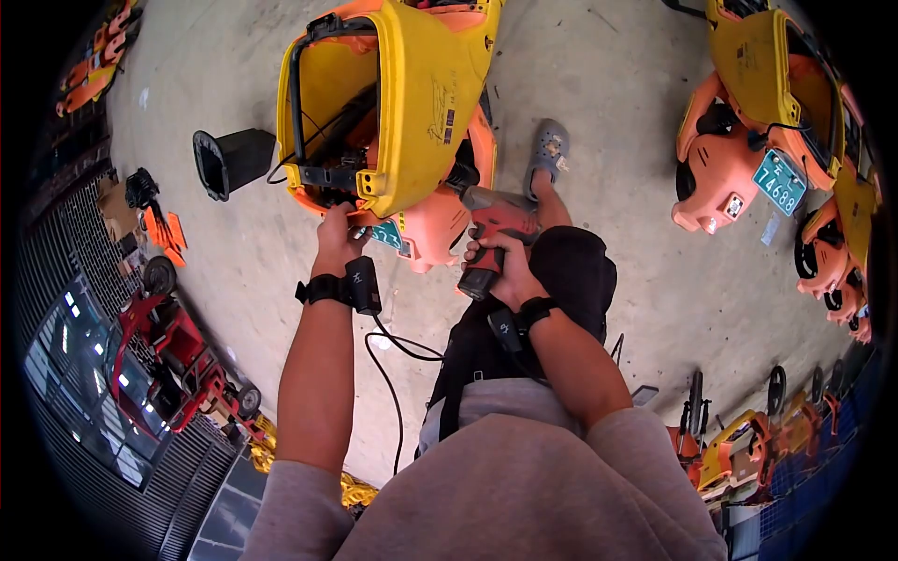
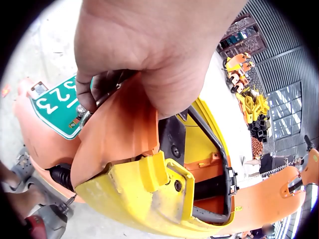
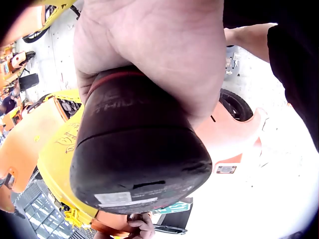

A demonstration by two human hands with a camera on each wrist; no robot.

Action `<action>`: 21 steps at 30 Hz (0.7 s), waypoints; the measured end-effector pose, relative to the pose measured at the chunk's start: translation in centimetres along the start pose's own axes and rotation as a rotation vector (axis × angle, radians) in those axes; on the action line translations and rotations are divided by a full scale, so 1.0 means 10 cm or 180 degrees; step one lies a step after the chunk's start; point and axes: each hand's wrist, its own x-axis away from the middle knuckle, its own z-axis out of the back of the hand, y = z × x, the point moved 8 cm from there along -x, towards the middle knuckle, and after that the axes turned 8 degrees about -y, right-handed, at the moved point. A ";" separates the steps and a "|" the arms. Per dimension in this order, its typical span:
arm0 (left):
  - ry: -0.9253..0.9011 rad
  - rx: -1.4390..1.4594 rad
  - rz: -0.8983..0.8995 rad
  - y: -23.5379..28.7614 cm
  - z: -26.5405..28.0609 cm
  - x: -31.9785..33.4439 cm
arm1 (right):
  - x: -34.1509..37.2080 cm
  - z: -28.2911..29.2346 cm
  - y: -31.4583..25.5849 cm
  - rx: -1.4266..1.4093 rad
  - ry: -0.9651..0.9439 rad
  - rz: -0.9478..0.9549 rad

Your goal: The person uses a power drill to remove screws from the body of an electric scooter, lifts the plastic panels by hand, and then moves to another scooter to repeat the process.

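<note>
My left hand (image 1: 339,234) grips the edge of an orange panel (image 2: 119,122) at the tail of a yellow and orange scooter body (image 1: 421,103). In the left wrist view its fingers curl over the panel, beside the green licence plate (image 2: 60,107); the thumb lies on the near side. My right hand (image 1: 505,269) holds a red and grey cordless drill (image 1: 500,220) by its grip, the nose pointing at the yellow body's side. In the right wrist view the drill's black battery (image 3: 139,159) hides most of the fingers.
A black plastic bin (image 1: 238,159) lies on the concrete floor left of the scooter. Another yellow and orange scooter (image 1: 748,103) stands to the right. The person's foot in a grey clog (image 1: 550,145) is beside the scooter, and a black cable (image 1: 398,393) hangs from the left wrist.
</note>
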 end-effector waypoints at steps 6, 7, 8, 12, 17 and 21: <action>-0.0064 -0.0035 0.0035 -0.01 0.03 -0.06 | 0.02 -0.02 0.02 -0.0032 -0.0063 0.0000; -0.0078 -0.0009 0.0041 -0.02 0.04 -0.08 | 0.01 -0.01 0.01 -0.0044 -0.0076 0.0003; -0.0089 0.0016 0.0047 -0.02 0.04 -0.08 | 0.00 0.00 0.02 -0.0058 -0.0088 0.0003; -0.0104 -0.0007 0.0005 -0.02 0.03 -0.06 | 0.01 0.00 0.01 -0.0068 -0.0060 -0.0050; -0.0176 -0.0007 -0.0054 -0.03 0.01 -0.05 | -0.04 0.03 0.01 -0.0151 -0.0022 -0.0069; -0.0225 -0.0066 -0.0064 -0.03 0.01 -0.04 | -0.04 0.03 -0.01 -0.0103 -0.0038 -0.0107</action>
